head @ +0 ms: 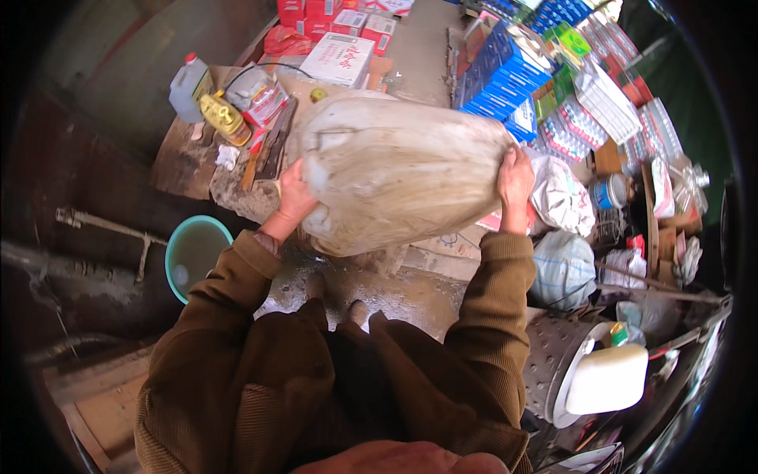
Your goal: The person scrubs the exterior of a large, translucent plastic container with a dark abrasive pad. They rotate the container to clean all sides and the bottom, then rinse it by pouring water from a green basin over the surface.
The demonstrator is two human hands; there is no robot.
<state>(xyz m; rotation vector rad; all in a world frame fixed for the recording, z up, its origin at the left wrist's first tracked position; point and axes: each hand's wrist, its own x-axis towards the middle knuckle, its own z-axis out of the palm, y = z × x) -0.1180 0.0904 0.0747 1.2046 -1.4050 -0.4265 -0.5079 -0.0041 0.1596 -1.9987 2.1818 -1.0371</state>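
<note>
A large, pale, brown-streaked bundle (397,172), seemingly of plastic sheeting or sacking, spans the space between my hands above the worktop. My left hand (294,192) grips its left edge, the thumb lying over the surface. On the opposite side my right hand (514,179) clasps the upper right corner, fingers folded over it. Whatever lies beneath or inside the bundle is hidden. Close to my left hand, a knife with a wooden handle (250,170) and a dark-bladed tool (277,148) rest on the rough worktop (234,188).
Left on the worktop stand a yellow bottle (225,119) and a clear jug (188,89). A white carton (340,59) sits behind. Below left is a turquoise bucket (198,255). Blue boxes (503,74), filled sacks (562,269) and a metal drum (548,361) crowd the right. The floor (379,296) looks wet.
</note>
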